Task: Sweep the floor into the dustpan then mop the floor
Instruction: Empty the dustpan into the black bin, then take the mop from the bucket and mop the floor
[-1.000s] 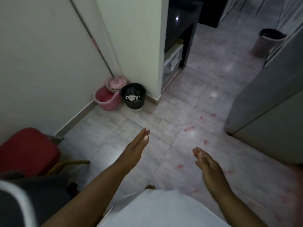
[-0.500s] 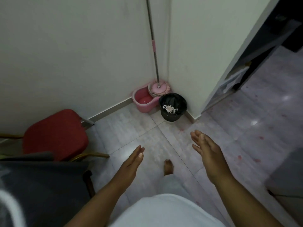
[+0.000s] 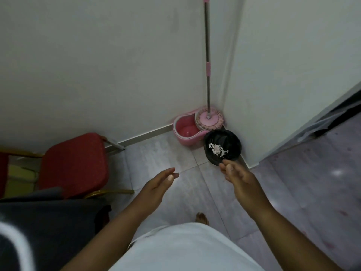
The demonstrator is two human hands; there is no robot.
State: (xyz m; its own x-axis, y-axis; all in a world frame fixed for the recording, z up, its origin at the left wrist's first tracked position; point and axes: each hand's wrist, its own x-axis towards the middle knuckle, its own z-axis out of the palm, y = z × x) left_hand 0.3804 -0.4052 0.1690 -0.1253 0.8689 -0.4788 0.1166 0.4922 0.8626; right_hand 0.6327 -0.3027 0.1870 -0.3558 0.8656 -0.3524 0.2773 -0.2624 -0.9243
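A pink spin mop [image 3: 209, 119] stands in the wall corner, its round head resting in a pink bucket [image 3: 185, 132] and its metal handle [image 3: 207, 55] leaning up along the wall. In front of the bucket sits a small black bin [image 3: 222, 147] with white scraps inside. My left hand [image 3: 158, 184] is held out over the grey tile floor [image 3: 164, 155], fingers straight, holding nothing. My right hand [image 3: 238, 177] reaches forward, empty, with its fingertips just in front of the bin's near rim.
A red padded chair [image 3: 76, 165] with gold legs stands at the left by the wall. Something dark grey [image 3: 48, 222] lies at the lower left. A wall corner juts out on the right, with red-speckled tiles [image 3: 312, 192] beyond it. My bare foot [image 3: 202, 219] shows below.
The view has swung towards the corner and come closer, so the mop, bucket and bin look larger. Both hands stay open, and the right hand has moved up to the bin's near rim.
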